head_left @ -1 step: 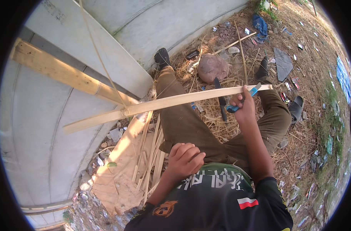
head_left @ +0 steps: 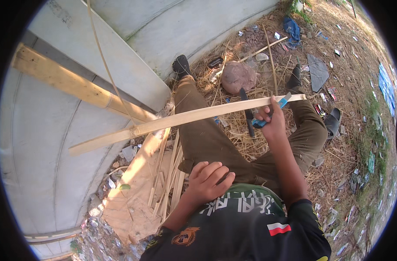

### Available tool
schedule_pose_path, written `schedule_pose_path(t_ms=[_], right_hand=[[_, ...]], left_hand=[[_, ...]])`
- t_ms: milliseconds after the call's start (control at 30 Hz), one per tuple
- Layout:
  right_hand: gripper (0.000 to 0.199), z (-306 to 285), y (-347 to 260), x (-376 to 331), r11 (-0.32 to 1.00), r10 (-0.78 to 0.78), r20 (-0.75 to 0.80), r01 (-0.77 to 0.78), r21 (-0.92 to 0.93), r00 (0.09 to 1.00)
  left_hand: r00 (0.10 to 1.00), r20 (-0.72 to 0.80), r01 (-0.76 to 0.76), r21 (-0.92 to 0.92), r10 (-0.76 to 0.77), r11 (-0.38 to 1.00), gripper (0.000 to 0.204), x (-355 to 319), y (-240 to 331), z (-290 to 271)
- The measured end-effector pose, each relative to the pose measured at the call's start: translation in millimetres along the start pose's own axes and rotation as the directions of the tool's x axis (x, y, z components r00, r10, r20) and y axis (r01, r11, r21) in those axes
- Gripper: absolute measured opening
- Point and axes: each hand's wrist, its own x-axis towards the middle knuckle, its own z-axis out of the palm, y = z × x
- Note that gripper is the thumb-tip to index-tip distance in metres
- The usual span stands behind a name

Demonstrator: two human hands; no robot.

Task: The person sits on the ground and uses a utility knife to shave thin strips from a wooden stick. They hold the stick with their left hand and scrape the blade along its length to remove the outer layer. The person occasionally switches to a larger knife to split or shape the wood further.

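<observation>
A long pale bamboo strip spans the view above my legs, from the wall side at left to beyond my right knee. My right hand is closed around a blue utility knife, its blade pointing up and right, while its fingertips touch the strip near its right end. Over my lap, in front of my shirt, rests my left hand, holding nothing, its fingers loosely bent and apart. Between my legs a dark-bladed knife lies on bamboo shavings, partly crossed by the strip.
A round stone sits between my feet. Thick bamboo leans along the grey wall panels at left. Several split strips lie on a brown sheet beside my left leg. A sandal lies at right amid litter.
My left hand's fingers have spread slightly and shifted a little right. The strip and my right hand with the utility knife have moved slightly left with the whole view.
</observation>
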Motion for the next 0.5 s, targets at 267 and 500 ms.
schedule_pose_path(t_ms=[267,500], right_hand=[[0.041,86.5,7.8,-45.8,0.925,0.141,0.435,0.038,-0.378,0.889],[0.051,31.9,16.7,39.7,0.894,0.259,0.478,-0.020,-0.448,0.839]], left_hand=[[0.899,0.090,0.438,-0.159,-0.429,0.885,0.035,130.9,-48.0,-15.5],[0.430,0.679,0.834,-0.551,-0.594,-0.027,0.034,46.9,-105.4,-14.1]])
